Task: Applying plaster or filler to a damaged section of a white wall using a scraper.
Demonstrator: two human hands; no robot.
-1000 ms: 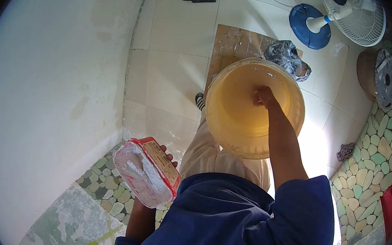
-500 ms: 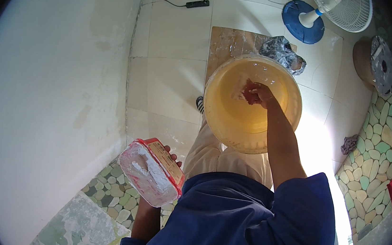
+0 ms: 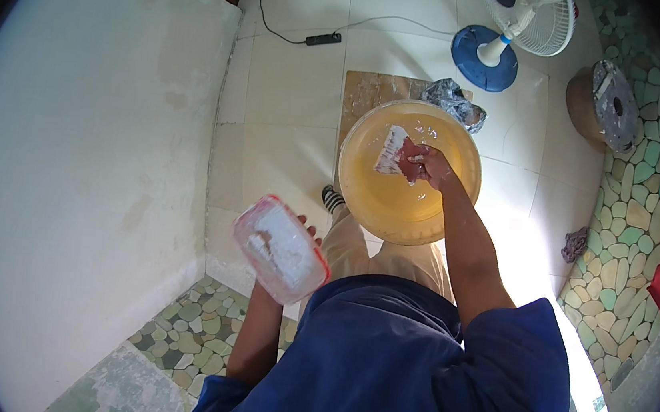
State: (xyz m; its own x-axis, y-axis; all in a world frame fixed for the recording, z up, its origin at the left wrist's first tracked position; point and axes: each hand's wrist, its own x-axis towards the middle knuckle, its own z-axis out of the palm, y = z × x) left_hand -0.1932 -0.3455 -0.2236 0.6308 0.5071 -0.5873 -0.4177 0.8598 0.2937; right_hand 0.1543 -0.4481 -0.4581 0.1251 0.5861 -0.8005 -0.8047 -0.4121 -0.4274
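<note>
In my left hand (image 3: 310,228), at the lower left, is a rectangular plastic tub (image 3: 322,266) with a red rim and white paste inside; my fingers curl around its far side. My right hand (image 3: 435,167) grips a red putty scraper (image 3: 411,162) over the mouth of a large round yellowish bucket (image 3: 349,196). White paste coats the scraper's wide edge. Glints show inside the bucket, though what it holds is not plain. The bucket is in front of my legs, over a stained board (image 3: 362,89).
A crumpled plastic bag (image 3: 455,102) lies behind the bucket. Farther back are a fan with a blue base (image 3: 484,59) and a power strip (image 3: 323,39) with its cord. A round spool-like object (image 3: 606,106) and a rag (image 3: 574,245) lie to the right. A white wall (image 3: 113,127) rises at left.
My right hand has lifted and turned the scraper, and its paste-covered edge now shows. My left hand has moved the tub up and right, tilting it so the inside faces up more.
</note>
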